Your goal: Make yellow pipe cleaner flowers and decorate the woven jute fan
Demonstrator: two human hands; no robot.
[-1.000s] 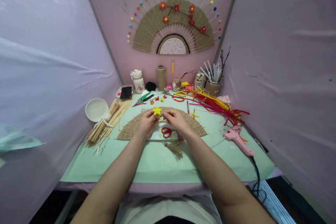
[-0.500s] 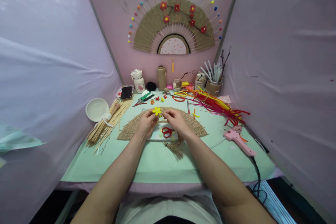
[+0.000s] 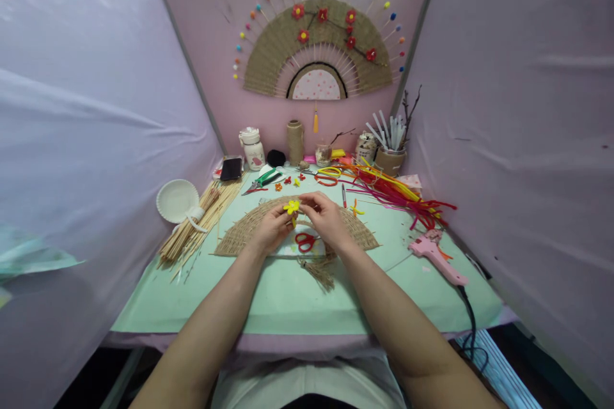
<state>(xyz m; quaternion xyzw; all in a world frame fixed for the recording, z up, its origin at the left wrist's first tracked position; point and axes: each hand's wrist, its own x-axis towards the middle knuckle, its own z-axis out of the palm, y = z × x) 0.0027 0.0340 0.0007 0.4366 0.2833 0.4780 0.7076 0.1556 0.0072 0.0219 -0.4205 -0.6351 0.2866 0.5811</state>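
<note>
My left hand and my right hand meet over a woven straw fan lying on the green table mat. Between their pinched fingertips is a small yellow pipe-cleaner flower, held just above the fan's top edge. Red-handled scissors lie on the fan's pale centre, right below my hands. A tuft of straw fibres sticks out under the fan's near edge.
A pink glue gun with a black cord lies right. Red, orange and yellow pipe cleaners sprawl at the back right. A bundle of bamboo sticks and a white paper plate lie left. Jars, scissors and small flowers line the back. A finished fan hangs on the wall.
The yellow flower has shifted slightly right and toward the centre, and my right hand has come closer to pinch it together with the left.
</note>
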